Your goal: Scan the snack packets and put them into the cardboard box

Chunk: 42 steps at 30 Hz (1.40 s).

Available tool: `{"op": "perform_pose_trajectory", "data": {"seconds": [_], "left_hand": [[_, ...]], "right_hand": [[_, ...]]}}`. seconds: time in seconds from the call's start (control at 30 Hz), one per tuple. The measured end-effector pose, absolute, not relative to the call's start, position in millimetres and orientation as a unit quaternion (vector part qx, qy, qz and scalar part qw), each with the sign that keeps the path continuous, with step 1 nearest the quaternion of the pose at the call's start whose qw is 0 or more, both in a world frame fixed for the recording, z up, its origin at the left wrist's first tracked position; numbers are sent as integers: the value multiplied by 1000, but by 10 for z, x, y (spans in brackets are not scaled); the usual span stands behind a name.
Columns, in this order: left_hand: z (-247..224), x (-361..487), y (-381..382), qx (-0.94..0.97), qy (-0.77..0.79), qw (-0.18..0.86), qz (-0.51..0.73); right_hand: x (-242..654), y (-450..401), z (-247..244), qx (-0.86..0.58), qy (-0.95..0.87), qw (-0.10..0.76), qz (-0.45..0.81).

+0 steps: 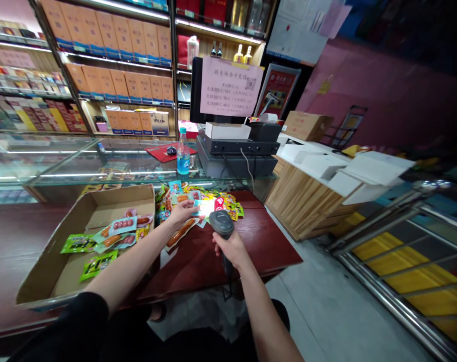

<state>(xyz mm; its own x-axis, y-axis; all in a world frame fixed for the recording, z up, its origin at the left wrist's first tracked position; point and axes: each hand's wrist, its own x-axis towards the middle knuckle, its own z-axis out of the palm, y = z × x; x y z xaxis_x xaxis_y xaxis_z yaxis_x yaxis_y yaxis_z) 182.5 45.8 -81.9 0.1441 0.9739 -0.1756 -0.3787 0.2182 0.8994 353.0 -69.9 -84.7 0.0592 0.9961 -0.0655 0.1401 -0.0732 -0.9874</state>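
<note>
Dark-grey scanner clasped in our right hand, left hand apparently steadying a pinched packet near the counter's far edge.

Small flat packet of shiny plastic, pale blue at the left end and red at the right, with a brightly lit white patch between; held by its left end, toward the far edge of the dark red wooden tabletop, left of its far right corner. Just nearer, dark grey handheld scanner with a rounded head, held by its handle; head toward the packet, handle slanting down toward the tabletop's front edge.
</note>
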Motion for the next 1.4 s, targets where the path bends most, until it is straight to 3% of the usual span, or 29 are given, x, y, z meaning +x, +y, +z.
{"op": "perform_pose_trajectory", "data": {"seconds": [0.47, 0.73, 1.13, 1.4], "left_hand": [[-829, 1817, 482, 375, 409, 663, 503], [-589, 1493, 594, 422, 440, 576, 545], [-142, -261, 196, 383, 531, 368, 660], [-268, 110, 251, 417, 546, 383, 617]], "right_hand": [[3508, -714, -796, -570, -501, 459, 463], [3402, -677, -674, -558, -499, 447, 490], [3142, -537, -777, -512, -523, 420, 537], [3217, -549, -736, -527, -517, 422, 526]]}}
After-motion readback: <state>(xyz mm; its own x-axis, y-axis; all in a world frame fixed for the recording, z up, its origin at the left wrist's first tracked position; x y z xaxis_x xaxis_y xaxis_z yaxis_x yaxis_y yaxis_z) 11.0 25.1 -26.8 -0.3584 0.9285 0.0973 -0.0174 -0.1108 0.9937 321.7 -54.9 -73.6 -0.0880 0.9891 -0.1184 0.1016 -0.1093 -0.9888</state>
